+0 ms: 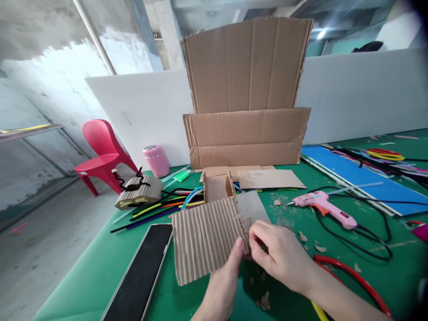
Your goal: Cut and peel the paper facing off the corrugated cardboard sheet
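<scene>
My left hand [223,281] grips a piece of corrugated cardboard [205,238] near its lower right corner, thumb on the ridged face and the other fingers hidden beneath. At the piece's torn right edge, my right hand [279,254] is closed in a pinch; whatever lies between its fingertips is too small to make out. A flat grey-brown card [254,207] lies just behind that edge. Beyond the ridged piece sits a small open cardboard box [219,187]. Torn paper scraps [265,301] are scattered below and right of my hands.
A pink glue gun [329,207] with a black cord lies to the right, near red-handled pliers or a similar tool [354,272]. A phone [140,272] lies at left. Behind are pipe cleaners [150,209], a corrugated model [140,191], a pink container [156,161] and tall cardboard [247,71].
</scene>
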Tool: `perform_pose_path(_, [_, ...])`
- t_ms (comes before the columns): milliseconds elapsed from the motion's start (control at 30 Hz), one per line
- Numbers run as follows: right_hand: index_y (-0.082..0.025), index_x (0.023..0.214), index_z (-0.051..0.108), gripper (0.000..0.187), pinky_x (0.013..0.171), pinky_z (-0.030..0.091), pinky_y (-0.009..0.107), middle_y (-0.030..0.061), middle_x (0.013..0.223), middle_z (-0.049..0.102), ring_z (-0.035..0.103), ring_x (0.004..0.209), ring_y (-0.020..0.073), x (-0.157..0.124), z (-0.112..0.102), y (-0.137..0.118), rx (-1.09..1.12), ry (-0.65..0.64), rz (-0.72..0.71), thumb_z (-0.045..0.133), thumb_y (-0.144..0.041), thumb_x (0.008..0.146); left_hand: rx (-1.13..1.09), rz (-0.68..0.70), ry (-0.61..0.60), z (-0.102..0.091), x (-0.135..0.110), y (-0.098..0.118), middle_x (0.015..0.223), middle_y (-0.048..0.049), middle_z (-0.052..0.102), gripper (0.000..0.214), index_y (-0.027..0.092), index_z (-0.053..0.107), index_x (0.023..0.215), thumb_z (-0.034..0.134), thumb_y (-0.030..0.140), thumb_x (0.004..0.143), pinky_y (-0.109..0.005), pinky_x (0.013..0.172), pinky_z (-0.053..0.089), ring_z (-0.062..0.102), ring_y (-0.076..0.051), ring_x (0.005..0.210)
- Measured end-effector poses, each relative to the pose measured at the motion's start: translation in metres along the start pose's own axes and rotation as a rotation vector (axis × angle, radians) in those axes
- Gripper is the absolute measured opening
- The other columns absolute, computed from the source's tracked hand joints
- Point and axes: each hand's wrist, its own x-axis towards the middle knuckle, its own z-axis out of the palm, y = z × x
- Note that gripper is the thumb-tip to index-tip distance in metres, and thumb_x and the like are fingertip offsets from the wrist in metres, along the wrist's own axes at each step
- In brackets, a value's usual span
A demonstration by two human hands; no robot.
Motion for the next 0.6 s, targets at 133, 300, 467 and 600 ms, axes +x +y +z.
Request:
perform_pose_path(133, [-0.02,0.064,0.037,0.016,0.053,0.029,0.023,-0.0035,0.064,0.046,0.043,0.059,0.0107,0.004,-0.008,-0.001,0.166,-0.034,0.053,0.038,-0.015,0.079,-0.248,-0.099,-0.195,0.002,0.002,0.004,0.083,-0.0055,0.068,0.025,0.016,0.065,0.087,0.048,0.031,0.076,-0.032,0.077,0.043,0.059,-0.02,0.083])
perform_pose_path(300, [-0.02,0.062,0.036,0.02,0.05,0.029,0.022,-0.0055,0.057,0.04,0.038,0.053,0.0095,0.001,0.001,0.009,0.448,-0.033,0.174,0.038,-0.022,0.082,-0.315,-0.1,-0.252,0.002,0.004,0.008,0.078,-0.0076,0.067,0.027,0.01,0.064,0.089,0.045,0.027,0.079,-0.032,0.067,0.043,0.058,-0.016,0.062])
perform_pose_path(467, [-0.018,0.061,0.04,0.022,0.047,0.027,0.022,-0.0055,0.053,0.038,0.034,0.049,0.0086,-0.002,0.007,0.021,0.853,0.052,0.275,0.04,-0.028,0.081,-0.31,-0.158,-0.254,-0.003,0.009,0.006,0.071,-0.0087,0.067,0.03,0.006,0.062,0.089,0.042,0.027,0.081,-0.031,0.07,0.041,0.058,-0.015,0.057])
perform_pose_path(600, [-0.02,0.064,0.037,0.022,0.045,0.025,0.023,-0.0062,0.054,0.033,0.029,0.047,0.0084,-0.001,0.006,0.036,0.943,0.267,0.363,0.034,-0.031,0.083,-0.296,-0.169,-0.192,-0.005,0.01,0.005,0.068,-0.0078,0.066,0.027,0.008,0.061,0.086,0.043,0.027,0.08,-0.03,0.068,0.041,0.057,-0.015,0.054])
